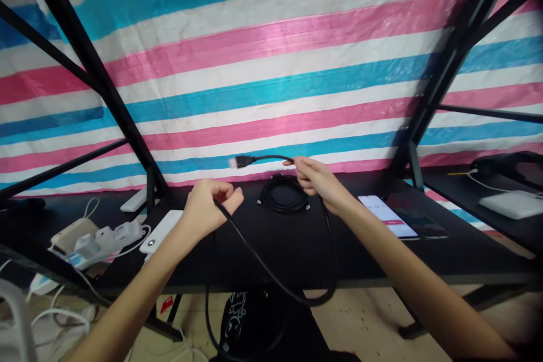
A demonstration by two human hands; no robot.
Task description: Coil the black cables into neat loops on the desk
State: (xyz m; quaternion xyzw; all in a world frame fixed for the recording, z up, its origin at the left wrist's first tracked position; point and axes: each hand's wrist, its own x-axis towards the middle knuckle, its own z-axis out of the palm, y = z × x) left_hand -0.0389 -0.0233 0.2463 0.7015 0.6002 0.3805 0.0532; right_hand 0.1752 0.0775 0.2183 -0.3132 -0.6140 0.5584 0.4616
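A black HDMI cable (244, 162) runs between my hands, its dark plug with a pale, blurred tip pointing left above the table. My right hand (311, 178) pinches the cable a little behind that plug. My left hand (212, 203) is curled around another stretch of the cable, thumb and fingertips to the right. From both hands the cable hangs in loose loops past the table's front edge, over my lap. Behind, on the black tabletop (254, 249), lies a second black cable (283, 210) in a round coil, with its small plug ends showing.
To the right are a phone with a lit screen (388, 216) and a dark phone (424, 223). On the left lie a white power bank (161, 232) and a power strip with chargers (106, 240). Black metal frame posts (91, 62) flank a striped sheet (271, 68).
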